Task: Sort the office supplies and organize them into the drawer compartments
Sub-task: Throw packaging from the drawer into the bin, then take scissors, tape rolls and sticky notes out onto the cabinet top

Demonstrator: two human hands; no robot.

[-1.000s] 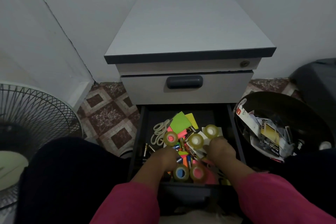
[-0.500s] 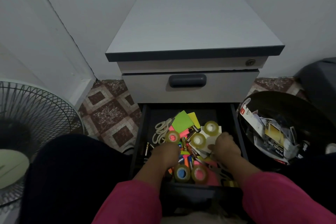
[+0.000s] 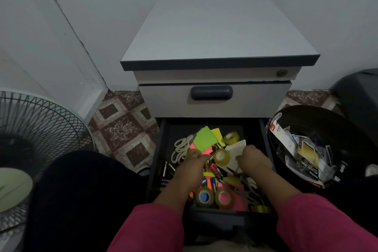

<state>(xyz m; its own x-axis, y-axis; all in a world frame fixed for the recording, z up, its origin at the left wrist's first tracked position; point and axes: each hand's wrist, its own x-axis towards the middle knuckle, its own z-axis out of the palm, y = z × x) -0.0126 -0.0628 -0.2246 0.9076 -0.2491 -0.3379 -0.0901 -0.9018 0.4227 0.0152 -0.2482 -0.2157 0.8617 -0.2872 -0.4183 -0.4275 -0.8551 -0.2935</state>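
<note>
left hand (image 3: pixel 191 166) shifted onto pink notes (image 3: pixel 201 149) | right hand (image 3: pixel 254 159) stayed

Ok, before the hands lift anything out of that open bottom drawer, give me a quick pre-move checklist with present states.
1. Dark bottom drawer pulled open: ok.
2. Supplies sorted into compartments: not ok; clear tape rolls, neon green sticky-note pad and white-handled scissors lie jumbled.
3. Left hand has a grip on an item: cannot tell; it rests in the pile.
4. Right hand on the white paper piece: ok, touching; grip cannot tell.
5. Dividers visible in the drawer: cannot tell.
</note>
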